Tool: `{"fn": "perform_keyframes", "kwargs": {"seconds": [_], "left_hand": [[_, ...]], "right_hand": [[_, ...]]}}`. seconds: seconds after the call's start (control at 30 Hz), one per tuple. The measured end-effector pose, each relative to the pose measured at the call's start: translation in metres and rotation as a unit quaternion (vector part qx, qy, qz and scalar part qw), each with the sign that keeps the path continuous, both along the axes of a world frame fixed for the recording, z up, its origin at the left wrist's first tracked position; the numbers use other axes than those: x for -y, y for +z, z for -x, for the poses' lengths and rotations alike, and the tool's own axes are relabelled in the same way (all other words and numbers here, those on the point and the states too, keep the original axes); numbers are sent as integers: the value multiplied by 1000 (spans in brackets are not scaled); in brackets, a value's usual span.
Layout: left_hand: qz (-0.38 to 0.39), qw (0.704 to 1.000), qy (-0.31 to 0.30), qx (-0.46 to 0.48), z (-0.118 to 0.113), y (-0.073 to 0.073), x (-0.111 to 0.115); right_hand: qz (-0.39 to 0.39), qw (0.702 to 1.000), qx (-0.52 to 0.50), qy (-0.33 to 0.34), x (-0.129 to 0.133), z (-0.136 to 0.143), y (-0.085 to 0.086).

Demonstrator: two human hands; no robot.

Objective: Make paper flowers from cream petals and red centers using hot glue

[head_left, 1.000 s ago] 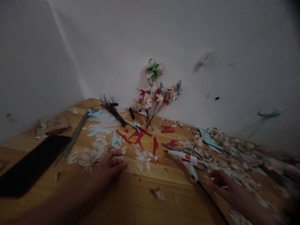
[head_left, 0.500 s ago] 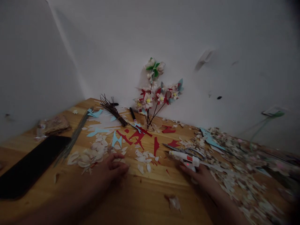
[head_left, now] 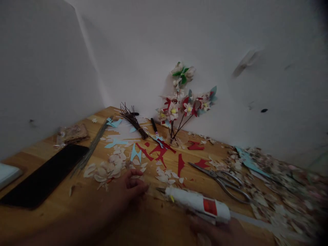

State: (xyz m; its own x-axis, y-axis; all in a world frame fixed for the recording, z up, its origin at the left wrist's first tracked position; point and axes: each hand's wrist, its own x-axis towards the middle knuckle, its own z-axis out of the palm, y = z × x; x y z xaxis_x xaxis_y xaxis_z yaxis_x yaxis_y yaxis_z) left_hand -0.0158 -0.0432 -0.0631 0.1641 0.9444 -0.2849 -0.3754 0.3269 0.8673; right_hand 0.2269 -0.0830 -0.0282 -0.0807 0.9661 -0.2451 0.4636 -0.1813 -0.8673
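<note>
A white hot glue gun [head_left: 197, 201] with a red label is in my right hand [head_left: 217, 230], its dark nozzle pointing left toward my left hand. The right fingers are partly hidden beneath the gun. Low over the wooden table, my left hand [head_left: 133, 188] is closed, fingers curled and thumb against them; whatever is between them is too dark to make out. Pale petals [head_left: 112, 169] are piled just behind the left hand. Metal scissors [head_left: 222, 181] lie beyond the glue gun, near red cut scraps [head_left: 180, 164] and a blue scrap [head_left: 135, 154].
Artificial flowers [head_left: 183, 106] on brown stems stand against the wall. Bundled twigs [head_left: 133, 121], thin wires [head_left: 89, 148], a black flat slab [head_left: 46, 176] and a plastic-wrapped packet [head_left: 73, 134] lie left. Loose petals [head_left: 284, 208] cover the table's right side.
The glue gun has come up nearer to me and left, off its place beside the scissors, with my right hand. The view has swung left; a white-edged object shows at the left edge.
</note>
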Motion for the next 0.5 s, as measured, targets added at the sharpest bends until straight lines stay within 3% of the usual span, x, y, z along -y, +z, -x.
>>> {"fn": "perform_keyframes", "kwargs": {"seconds": [0.1,0.27,0.5], "left_hand": [[-11,1000,-1,-7,-1,0,0],[-10,1000,2,-7,-2,0,2],[-18,1000,-10,-8,-2,2,4]], "right_hand": [[13,998,52,14,3,3,-2],[31,998,44,25,4,1,-1],[-3,994,105,-5,9,-6,-13]]}}
